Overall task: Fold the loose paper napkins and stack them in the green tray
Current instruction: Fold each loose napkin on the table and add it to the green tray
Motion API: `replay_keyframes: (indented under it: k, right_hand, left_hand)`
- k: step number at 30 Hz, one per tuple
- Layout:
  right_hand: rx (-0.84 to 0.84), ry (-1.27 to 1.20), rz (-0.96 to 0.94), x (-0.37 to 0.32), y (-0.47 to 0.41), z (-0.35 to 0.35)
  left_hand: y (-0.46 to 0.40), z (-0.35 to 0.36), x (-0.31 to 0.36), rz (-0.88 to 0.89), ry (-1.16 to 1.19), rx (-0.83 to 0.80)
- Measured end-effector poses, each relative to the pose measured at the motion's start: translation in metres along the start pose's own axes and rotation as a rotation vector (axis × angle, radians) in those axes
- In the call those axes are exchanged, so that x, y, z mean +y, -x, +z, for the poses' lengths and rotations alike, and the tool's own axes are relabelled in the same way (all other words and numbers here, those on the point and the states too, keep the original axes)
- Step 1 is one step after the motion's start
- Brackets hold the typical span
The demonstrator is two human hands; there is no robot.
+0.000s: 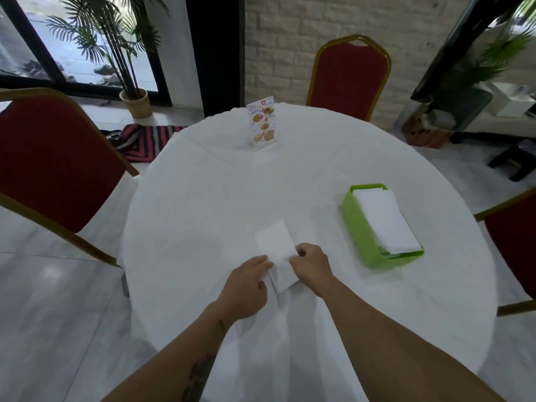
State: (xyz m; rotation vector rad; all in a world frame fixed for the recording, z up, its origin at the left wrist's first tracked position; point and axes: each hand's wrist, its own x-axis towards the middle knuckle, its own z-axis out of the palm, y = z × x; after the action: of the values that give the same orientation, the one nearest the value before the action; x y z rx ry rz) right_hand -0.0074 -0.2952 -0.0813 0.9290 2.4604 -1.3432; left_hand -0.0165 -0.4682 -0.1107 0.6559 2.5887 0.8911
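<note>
A white paper napkin lies on the white tablecloth near the table's front, long and narrow, its near end between my hands. My left hand pinches its left edge with thumb and fingers. My right hand grips the right edge, fingers curled. The green tray stands to the right, apart from my hands, with a stack of folded white napkins inside it.
A round table with a white cloth fills the view. An upright menu stand is at its far side. Red chairs stand at the left, far side and right.
</note>
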Motion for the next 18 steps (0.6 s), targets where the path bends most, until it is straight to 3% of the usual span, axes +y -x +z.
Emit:
replay_keyframes:
  k: [8, 18]
  right_hand:
    - [0.075, 0.120, -0.209, -0.024, 0.009, -0.045]
    - [0.267, -0.049, -0.273, -0.030, -0.011, -0.176]
  left_hand:
    - [-0.024, -0.032, 0.020, -0.069, 0.207, 0.253]
    - [-0.087, -0.039, 0.126, 0.068, 0.322, 0.271]
